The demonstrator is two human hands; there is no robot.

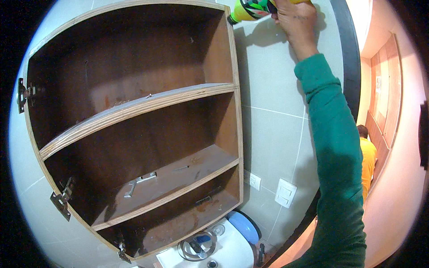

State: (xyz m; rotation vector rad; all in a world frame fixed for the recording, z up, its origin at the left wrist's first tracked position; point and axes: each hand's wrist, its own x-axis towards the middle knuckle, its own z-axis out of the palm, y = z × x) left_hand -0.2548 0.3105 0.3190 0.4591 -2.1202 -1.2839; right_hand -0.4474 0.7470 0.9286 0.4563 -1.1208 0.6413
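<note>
My right hand (298, 24) is at the top of the view, closed around a yellow-green bottle (249, 10) with dark markings; the frame's top edge cuts off part of both. The bottle lies tilted, its dark tip at the upper right edge of an open wooden wall cabinet (237, 123). I cannot tell whether the tip touches the wood. The cabinet has a brown interior, shelves and no door over its front. Metal hinges (62, 198) line its left edge. A silver handle (140, 182) lies on the middle compartment's floor. My left hand is out of view.
Below the cabinet is a white washbasin (234, 245) with a round ring-shaped object (196, 245) on it. Beside it sits a blue basin (244, 228). A white switch plate (285, 193) is on the tiled wall. At the right, a person in yellow (368, 163) is beyond a dark frame.
</note>
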